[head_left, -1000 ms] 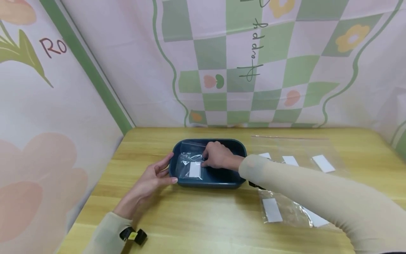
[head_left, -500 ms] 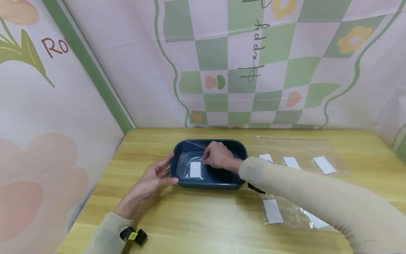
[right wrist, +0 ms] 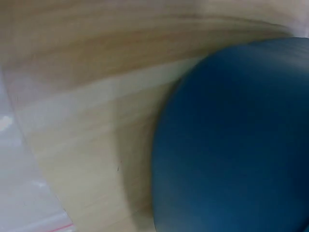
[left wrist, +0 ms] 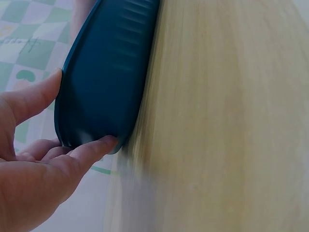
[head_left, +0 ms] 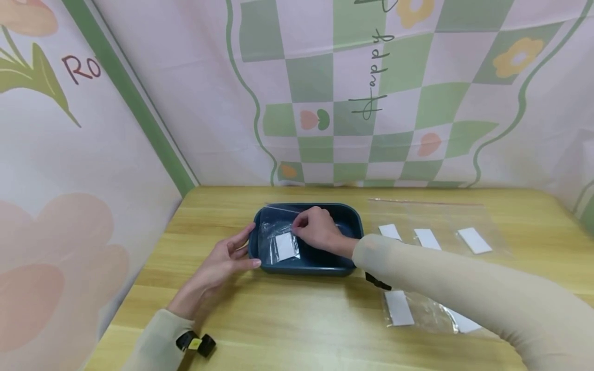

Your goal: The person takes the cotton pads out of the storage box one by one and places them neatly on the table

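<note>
A dark blue plastic tray (head_left: pixel 325 265) with raised sides sits on the wooden table. Inside its left half is a clear zip bag (head_left: pixel 267 242) with a white rectangular piece (head_left: pixel 285 246) in it. My left hand (head_left: pixel 221 262) grips the tray's left end, thumb and fingers spread around the rim; the left wrist view has this hand (left wrist: pixel 53 159) against the tray wall (left wrist: pixel 104 77). Over the tray, my right hand (head_left: pixel 320 229) pinches the bag's right edge between thumb and fingers. The right wrist view shows the tray's outer wall (right wrist: pixel 231 140), but not that hand.
To the right, several clear zip bags lie on the table (head_left: pixel 306 319), with white pieces (head_left: pixel 474 240) inside; my right forearm (head_left: pixel 445 273) crosses over some of them. Behind the table hangs a patterned cloth (head_left: pixel 352 149), and another curtain (head_left: pixel 116 206) hangs at the left.
My right hand has shifted slightly left with the bag's edge. The bag and its white piece have turned a little, and the bag's top edge now lies nearer the tray's back rim. The left hand stays put.
</note>
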Demonstrator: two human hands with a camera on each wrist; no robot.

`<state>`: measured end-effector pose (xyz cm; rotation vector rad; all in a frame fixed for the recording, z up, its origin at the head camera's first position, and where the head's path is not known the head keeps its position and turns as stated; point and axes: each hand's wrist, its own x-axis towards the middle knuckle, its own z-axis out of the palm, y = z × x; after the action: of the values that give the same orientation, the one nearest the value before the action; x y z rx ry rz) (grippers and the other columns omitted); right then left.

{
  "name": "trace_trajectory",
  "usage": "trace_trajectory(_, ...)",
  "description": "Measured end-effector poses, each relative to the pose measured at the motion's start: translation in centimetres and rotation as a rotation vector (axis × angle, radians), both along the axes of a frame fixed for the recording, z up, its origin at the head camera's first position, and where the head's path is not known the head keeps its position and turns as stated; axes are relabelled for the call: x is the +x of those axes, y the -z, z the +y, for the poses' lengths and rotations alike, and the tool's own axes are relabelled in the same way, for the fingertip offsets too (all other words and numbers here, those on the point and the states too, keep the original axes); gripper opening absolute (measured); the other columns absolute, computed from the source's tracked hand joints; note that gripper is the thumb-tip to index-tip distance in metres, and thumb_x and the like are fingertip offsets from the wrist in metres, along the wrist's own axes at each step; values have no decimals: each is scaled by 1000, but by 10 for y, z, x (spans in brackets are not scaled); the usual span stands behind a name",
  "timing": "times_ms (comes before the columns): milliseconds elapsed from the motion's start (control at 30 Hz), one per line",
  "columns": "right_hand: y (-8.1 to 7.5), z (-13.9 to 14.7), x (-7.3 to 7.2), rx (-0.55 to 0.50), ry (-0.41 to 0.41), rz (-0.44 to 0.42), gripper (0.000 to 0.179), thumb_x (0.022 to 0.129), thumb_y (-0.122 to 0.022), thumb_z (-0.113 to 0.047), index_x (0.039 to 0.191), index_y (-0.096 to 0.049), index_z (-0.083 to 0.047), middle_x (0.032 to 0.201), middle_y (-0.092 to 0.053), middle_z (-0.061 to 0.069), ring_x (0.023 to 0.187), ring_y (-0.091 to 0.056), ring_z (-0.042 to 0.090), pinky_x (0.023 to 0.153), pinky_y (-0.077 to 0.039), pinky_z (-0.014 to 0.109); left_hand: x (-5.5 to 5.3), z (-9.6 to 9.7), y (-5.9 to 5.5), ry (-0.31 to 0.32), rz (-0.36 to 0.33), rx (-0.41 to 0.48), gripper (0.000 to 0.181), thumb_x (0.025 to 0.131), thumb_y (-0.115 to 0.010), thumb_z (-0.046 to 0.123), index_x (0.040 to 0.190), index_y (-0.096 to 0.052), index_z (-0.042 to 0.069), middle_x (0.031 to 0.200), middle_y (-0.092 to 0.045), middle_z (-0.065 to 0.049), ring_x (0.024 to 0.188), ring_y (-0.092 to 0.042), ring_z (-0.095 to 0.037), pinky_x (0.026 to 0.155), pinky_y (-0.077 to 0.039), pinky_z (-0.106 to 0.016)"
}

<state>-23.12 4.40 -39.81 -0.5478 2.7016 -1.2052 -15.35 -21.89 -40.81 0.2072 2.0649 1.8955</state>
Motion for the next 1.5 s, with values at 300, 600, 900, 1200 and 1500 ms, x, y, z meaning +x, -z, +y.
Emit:
trace_trajectory(300,-4,-5,8,-257,48,-299,9,100,-70,-5,107,-70,1,96,-76,11,78,-74,23,68,-66,35,0,0,1,2,13,-12,95,89,-76,-7,167,-24,9,173,-16,-15,150,-32,-46,115,-42,-37)
trace_trajectory(600,-5,-4,9,-244,-59,-362,60,85,-81,8,140,-60,0,109,-77,13,86,-75,22,72,-65,35,0,3,0,-6,-6,-2,95,89,-77,-7,167,-27,10,173,-18,-11,151,-33,-41,115,-41,-36)
trace_trajectory(900,-10,8,9,-203,-132,-247,70,86,-82,4,150,-55,-2,135,-70,13,105,-74,22,70,-64,32,1,4,0,-7,-7,11,93,89,-76,-8,167,-27,10,173,-20,-10,150,-35,-41,115,-41,-40)
trace_trajectory(1200,-18,19,5,-180,-221,-256,80,90,-82,-3,160,-43,-6,150,-59,12,49,-48,15,58,-50,25,1,3,1,-13,-13,-20,92,91,-76,-6,167,-28,12,173,-21,-10,151,-35,-40,116,-41,-41)
trace_trajectory(1500,-31,31,3,-218,-248,-224,87,89,-82,-2,163,-37,-6,155,-54,12,63,-68,22,69,-56,26,1,2,1,9,8,-15,92,92,-76,-5,167,-27,10,173,-20,-11,151,-34,-40,113,-45,-37)
